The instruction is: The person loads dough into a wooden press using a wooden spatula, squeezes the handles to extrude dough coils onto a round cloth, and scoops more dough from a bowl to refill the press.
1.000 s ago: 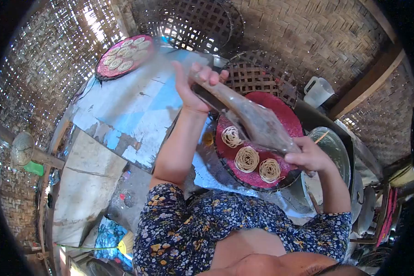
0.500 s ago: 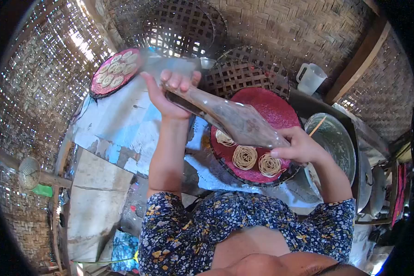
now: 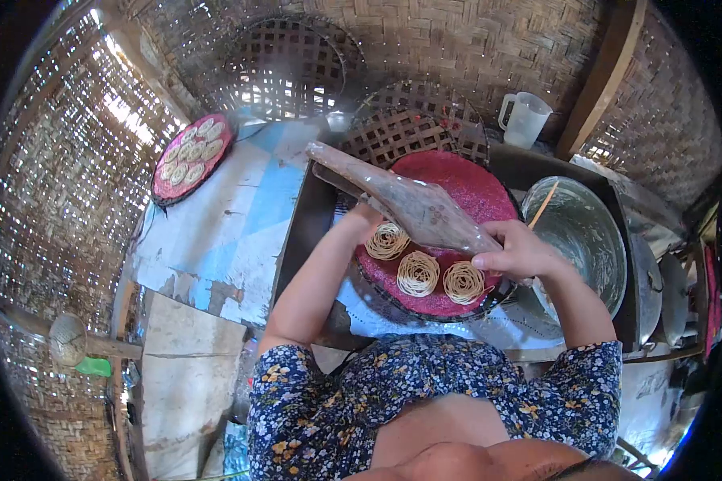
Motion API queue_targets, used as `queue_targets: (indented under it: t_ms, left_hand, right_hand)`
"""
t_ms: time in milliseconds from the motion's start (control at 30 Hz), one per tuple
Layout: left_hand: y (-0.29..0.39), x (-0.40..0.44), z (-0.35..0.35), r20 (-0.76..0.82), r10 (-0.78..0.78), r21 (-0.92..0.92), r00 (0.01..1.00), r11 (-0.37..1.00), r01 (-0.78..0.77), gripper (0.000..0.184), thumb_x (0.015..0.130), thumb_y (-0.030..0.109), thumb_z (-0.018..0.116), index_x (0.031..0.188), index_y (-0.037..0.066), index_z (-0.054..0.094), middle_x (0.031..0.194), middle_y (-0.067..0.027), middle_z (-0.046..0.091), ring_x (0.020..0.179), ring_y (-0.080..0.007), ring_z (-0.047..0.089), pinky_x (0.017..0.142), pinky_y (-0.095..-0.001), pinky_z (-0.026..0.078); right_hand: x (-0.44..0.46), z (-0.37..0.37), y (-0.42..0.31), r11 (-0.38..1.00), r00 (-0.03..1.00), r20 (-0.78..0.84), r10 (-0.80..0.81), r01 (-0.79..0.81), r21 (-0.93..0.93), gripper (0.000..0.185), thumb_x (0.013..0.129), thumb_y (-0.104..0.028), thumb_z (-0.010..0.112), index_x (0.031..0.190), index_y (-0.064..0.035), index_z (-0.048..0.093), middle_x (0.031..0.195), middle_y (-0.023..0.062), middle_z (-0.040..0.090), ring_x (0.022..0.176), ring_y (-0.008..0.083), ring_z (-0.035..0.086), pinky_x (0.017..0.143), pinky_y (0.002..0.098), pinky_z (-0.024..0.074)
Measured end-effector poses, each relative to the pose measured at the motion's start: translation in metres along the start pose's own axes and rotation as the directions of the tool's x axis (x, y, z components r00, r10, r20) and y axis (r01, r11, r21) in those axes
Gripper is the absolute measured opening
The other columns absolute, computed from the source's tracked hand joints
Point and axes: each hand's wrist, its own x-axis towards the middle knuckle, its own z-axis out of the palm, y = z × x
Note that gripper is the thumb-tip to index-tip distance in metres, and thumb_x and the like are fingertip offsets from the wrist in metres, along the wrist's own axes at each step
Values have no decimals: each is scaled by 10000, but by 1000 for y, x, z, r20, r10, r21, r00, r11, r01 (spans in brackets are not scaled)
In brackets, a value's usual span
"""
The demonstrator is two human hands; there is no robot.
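A long wooden tool (image 3: 425, 204), broad in the middle with narrow ends, is held tilted above a round tray (image 3: 457, 172) covered in pink-red. My right hand (image 3: 517, 250) is closed round its lower right end, thumb on top. Below the tool's middle is my left hand (image 3: 367, 218); the wood hides its fingers, so I cannot see whether they grip anything. A second narrow bar shows under the tool's upper left end. Several coiled nests of pale noodle-like strands, among them one nest (image 3: 418, 273), lie along the tray's near edge.
Right of the tray sits a large basin (image 3: 590, 232) with a stick (image 3: 544, 204) in it. A plastic jug (image 3: 525, 119) stands behind. At far left, a smaller pink tray (image 3: 191, 159) bears several coils. Openwork baskets (image 3: 401, 132) lean near the woven wall.
My left hand has left the tool's upper left end and moved down beneath its middle. My right hand keeps its hold. The view has shifted slightly.
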Motion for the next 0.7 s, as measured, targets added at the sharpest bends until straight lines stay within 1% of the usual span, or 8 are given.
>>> queue_targets:
  t_ms: [67,167,267,400,433,500,600,700]
  left_hand:
    - [-13,-2,3,56,93,161,994,982,-101,544,896,473,378,1247,60,424,1278,-79,448,1185,-192,397,996,-372,312]
    - [-6,-15,10,77,54,122,996,991,-63,496,921,416,370,1272,66,391,1296,-81,424,1190,-198,397,997,-353,319]
    - [-12,-14,6,71,40,149,997,988,-50,457,935,359,357,1269,50,400,1240,-101,478,1154,-194,433,964,-333,345]
    - [-36,8,-14,14,-34,136,999,990,32,454,934,362,325,1190,26,492,1109,-138,563,1034,-210,511,894,-318,385]
    - [-42,13,-24,-70,-6,363,998,931,31,455,928,376,325,1167,39,515,1114,-144,554,1030,-227,499,897,-327,374]
    - [-48,20,-42,-207,109,740,972,668,83,461,916,404,327,1122,65,562,1123,-155,535,1024,-261,476,902,-344,354]
    - [-24,-23,-17,-48,301,938,952,341,-60,443,877,443,383,1054,108,612,1219,-145,453,1076,-317,396,935,-420,285]
    - [-22,-38,-26,228,380,974,896,-99,-206,437,847,462,421,1115,160,587,1316,-103,360,1115,-340,332,941,-495,223]
  right_hand:
    - [5,-1,7,999,999,0,-36,36,-12,627,651,-449,712,1032,32,582,798,100,616,720,147,573,652,290,456]
    - [11,-1,14,998,998,-23,-55,54,-33,630,656,-450,708,1041,30,576,792,110,616,724,168,586,658,297,461]
    - [15,2,21,990,985,-101,-137,140,23,485,689,-350,715,965,21,569,705,31,562,597,90,518,521,238,414]
    - [13,-2,25,990,986,-155,-55,74,117,434,702,-322,702,936,17,565,687,35,556,569,102,525,506,242,423]
    - [11,-4,24,989,985,-172,-29,54,139,415,705,-315,696,922,14,564,681,35,554,560,105,526,501,242,425]
    - [10,-5,26,984,981,-192,3,31,173,425,705,-331,692,930,8,571,677,39,560,549,110,535,494,247,431]
    - [6,-11,39,972,978,-206,14,35,230,465,703,-370,691,957,5,585,674,44,571,537,114,545,487,255,438]
    - [-11,-14,44,952,974,-225,14,56,301,416,721,-346,678,912,8,573,659,39,553,521,112,532,478,254,433]
